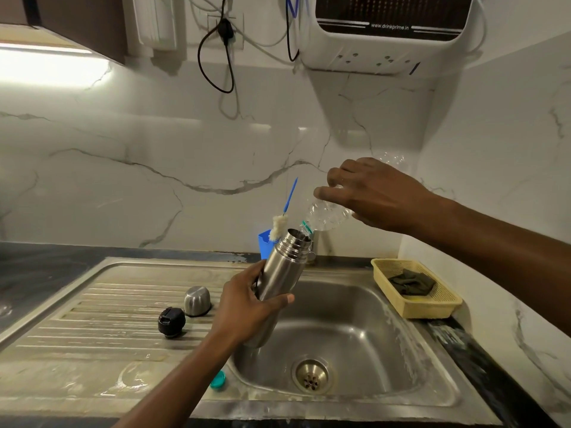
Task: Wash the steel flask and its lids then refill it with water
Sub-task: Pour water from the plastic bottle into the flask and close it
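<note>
Plastic bottle tipped to the open steel flask over the sink.
A black stopper lid and a domed steel cup lid stand on the ribbed drainboard. The left hand curls round the tilted steel flask's body; the right hand grips the crinkled, clear plastic bottle, neck at the flask's mouth. A yellow mesh basket holds dark cloth.

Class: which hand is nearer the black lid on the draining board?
Left. The left hand grips the flask right of the black lid; the right hand holds a plastic bottle higher, farther right.
</note>
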Available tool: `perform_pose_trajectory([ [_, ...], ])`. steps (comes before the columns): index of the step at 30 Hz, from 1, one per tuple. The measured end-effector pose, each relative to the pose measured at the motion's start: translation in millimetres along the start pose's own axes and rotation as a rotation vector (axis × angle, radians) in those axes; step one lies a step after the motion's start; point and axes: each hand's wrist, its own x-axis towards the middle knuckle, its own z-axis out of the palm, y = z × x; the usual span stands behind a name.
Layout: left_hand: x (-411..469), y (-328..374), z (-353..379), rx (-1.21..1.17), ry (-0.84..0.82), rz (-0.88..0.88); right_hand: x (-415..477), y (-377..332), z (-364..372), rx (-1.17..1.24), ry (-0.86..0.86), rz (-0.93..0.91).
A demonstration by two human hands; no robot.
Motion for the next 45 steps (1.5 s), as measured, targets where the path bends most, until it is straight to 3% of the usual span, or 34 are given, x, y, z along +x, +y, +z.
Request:
perform_pose_trajectory([
  [45,-5.4,-2.2,7.1,0.006,0.001,0.023,-5.7,1.7,11.6,-0.046,0.044,-0.018],
])
